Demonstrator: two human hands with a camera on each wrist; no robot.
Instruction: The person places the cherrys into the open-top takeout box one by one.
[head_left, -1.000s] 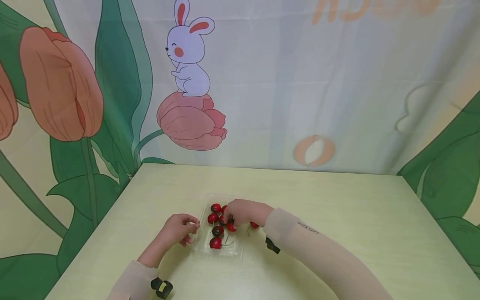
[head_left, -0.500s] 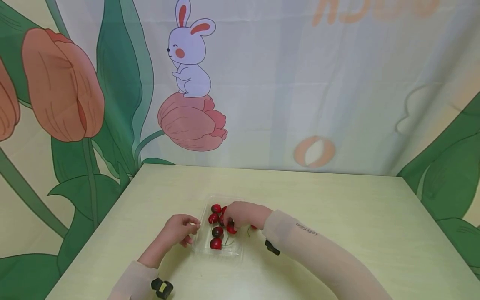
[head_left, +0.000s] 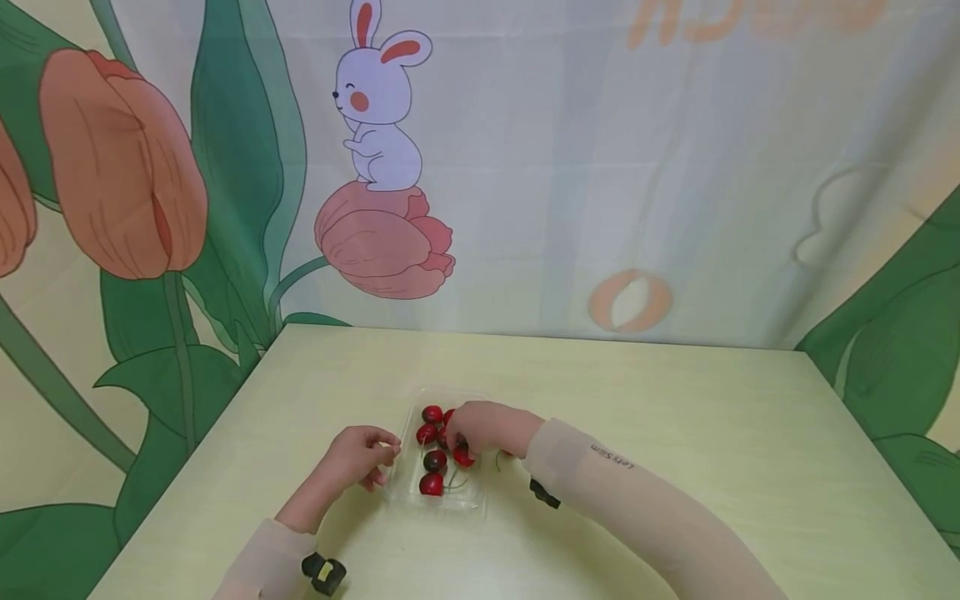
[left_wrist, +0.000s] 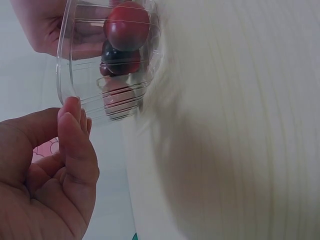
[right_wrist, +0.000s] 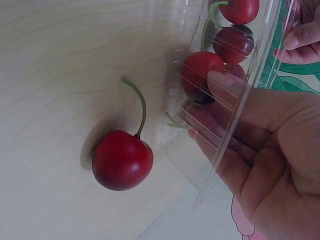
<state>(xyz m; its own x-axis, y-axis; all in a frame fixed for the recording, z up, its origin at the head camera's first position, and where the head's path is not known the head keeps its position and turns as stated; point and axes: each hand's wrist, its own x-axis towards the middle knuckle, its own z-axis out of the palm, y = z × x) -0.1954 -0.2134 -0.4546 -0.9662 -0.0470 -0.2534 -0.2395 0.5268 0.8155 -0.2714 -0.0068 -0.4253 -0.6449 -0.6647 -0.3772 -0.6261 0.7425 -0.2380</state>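
A clear plastic box [head_left: 471, 501] with several red cherries [head_left: 431, 484] in it stands on the table. My left hand [head_left: 354, 458] pinches the box's left rim between thumb and fingertips; the left wrist view shows this rim [left_wrist: 61, 75] close up. Reaching in from the right, my right hand [head_left: 491, 425] has its thumb and fingers around a dark-red cherry [right_wrist: 200, 72] inside the box. The fingers partly cover that cherry. Outside the box, a loose cherry [right_wrist: 122, 160] with a green stem lies on the table, mostly hidden by my right wrist in the head view.
The pale yellow table [head_left: 675, 433] extends around the box on all sides. Behind its far edge hangs a curtain [head_left: 525, 208] printed with a rabbit, tulips and leaves.
Both hands and the box have stayed almost still. In the head view, my right wrist covers more of the loose cherry than before.
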